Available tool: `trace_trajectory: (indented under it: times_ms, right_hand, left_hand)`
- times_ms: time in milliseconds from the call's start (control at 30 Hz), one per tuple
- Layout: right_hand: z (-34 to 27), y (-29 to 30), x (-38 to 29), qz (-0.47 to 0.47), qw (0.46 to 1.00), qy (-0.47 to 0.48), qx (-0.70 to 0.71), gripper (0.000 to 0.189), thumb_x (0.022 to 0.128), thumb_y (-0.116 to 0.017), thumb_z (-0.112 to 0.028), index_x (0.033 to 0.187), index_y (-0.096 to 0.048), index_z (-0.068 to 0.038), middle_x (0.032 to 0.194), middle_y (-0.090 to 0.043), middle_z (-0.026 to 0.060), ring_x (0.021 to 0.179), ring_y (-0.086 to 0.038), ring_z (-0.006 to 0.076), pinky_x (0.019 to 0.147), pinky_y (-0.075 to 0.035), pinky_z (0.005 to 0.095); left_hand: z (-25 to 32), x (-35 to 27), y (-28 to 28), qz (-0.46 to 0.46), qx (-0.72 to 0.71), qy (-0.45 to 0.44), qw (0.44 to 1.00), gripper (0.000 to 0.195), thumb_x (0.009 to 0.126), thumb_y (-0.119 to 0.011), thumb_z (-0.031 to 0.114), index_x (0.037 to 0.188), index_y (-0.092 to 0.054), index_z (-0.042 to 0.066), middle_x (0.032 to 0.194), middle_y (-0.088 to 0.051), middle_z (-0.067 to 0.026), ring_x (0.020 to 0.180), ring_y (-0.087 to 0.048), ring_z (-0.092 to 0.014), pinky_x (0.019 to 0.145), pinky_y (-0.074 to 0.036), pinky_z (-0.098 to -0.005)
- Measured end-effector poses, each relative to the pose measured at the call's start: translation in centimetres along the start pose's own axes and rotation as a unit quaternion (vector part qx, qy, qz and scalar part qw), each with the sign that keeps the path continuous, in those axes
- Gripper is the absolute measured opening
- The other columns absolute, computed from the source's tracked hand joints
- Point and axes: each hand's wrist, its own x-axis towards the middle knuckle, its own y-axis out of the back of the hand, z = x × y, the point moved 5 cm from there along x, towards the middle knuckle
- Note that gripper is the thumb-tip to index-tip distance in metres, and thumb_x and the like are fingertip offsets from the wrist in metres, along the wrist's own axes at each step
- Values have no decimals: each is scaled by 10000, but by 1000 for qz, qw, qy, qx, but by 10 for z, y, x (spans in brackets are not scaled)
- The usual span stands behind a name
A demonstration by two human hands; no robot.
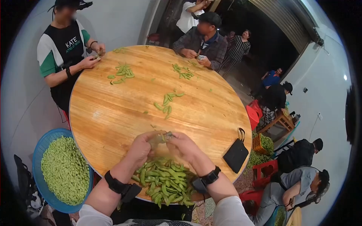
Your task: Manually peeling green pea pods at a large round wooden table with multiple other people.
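Observation:
My left hand [143, 145] and my right hand [179, 142] meet over the near part of a round wooden table [113, 96]. Between their fingers is a small pale, see-through thing, blurred, perhaps a plastic bag or wrapping, with a bit of green in it; both hands appear to grip it. Below my hands a heap of green bean pods [169, 180] lies at the table's near edge. Farther in lie several loose pods [167, 103]. Both my wrists wear black straps with small devices.
A blue plastic basket [38, 172] of shelled green beans [65, 172] stands left of the table. A black pouch [236, 155] lies at its right edge. Two people sit or stand across the table, handling small things. Red stools [264, 172], more pods and other people are at the right.

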Motion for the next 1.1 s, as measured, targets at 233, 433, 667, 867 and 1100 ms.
trace_trajectory:
  times_ms: [233,433,667,867,1100]
  right_hand:
    - [1,-26,-26,38,999,-10,-2,149,958,-414,-176,889,-490,-67,664,-437,-17,515,-364,63,440,-269,205]
    - [4,-27,-17,-8,995,65,-74,185,970,-372,-165,872,-478,-50,679,-458,-8,523,-389,77,466,-305,215]
    - [8,-30,-21,-5,999,39,-30,156,965,-398,-150,941,-510,-44,685,-476,-2,501,-382,74,455,-311,206]
    - [18,-29,-22,-31,990,-29,136,159,952,-440,-153,996,-539,-36,691,-500,7,481,-387,83,443,-323,209]
    - [8,-19,-22,79,927,203,-305,110,887,-493,-104,885,-531,-1,599,-529,40,542,-494,115,498,-394,274]
  left_hand:
    - [-1,0,1,20,-80,15,996,172,802,-514,-67,922,-593,28,763,-613,-25,512,-425,-53,446,-314,-182]
    - [-1,5,6,35,12,-32,999,67,813,-593,12,866,-594,55,722,-572,8,496,-406,-40,427,-279,-177]
    - [1,1,1,-5,-34,17,999,79,841,-567,46,897,-622,53,697,-593,-4,521,-436,-45,456,-288,-172]
    - [-4,-1,-1,-110,-158,44,980,135,803,-560,-14,903,-613,59,731,-587,1,529,-450,-58,446,-302,-176]
    - [-16,-2,5,49,43,-6,998,271,743,-443,-112,898,-593,52,800,-589,-14,573,-508,-82,424,-378,-189]
